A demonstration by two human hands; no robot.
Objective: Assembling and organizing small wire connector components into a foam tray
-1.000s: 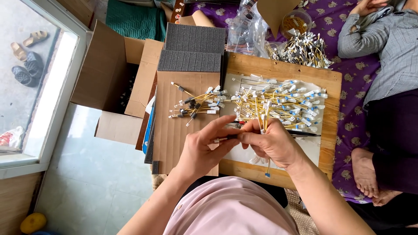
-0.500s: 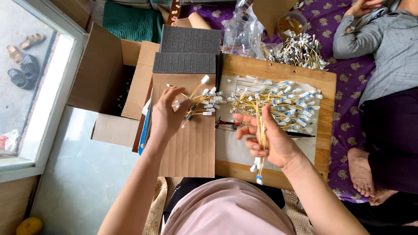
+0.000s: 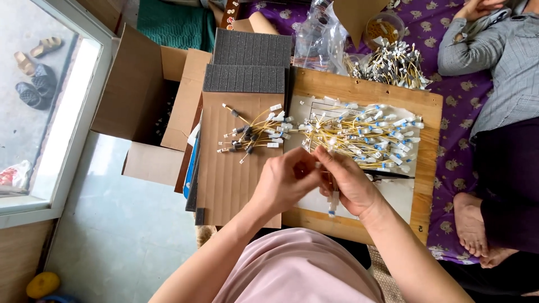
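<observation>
I am pinching one yellow wire (image 3: 332,197) between both hands (image 3: 286,182) (image 3: 351,182), fingers closed, keeping it clear of the pile (image 3: 359,137).

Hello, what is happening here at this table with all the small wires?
A person has both hands together over a wooden board. The left hand and the right hand hold a thin yellow wire with white end plugs. A big pile of the same yellow wires lies on the board, and a smaller bunch lies on a brown cardboard sheet. Another person sits nearby.
</observation>
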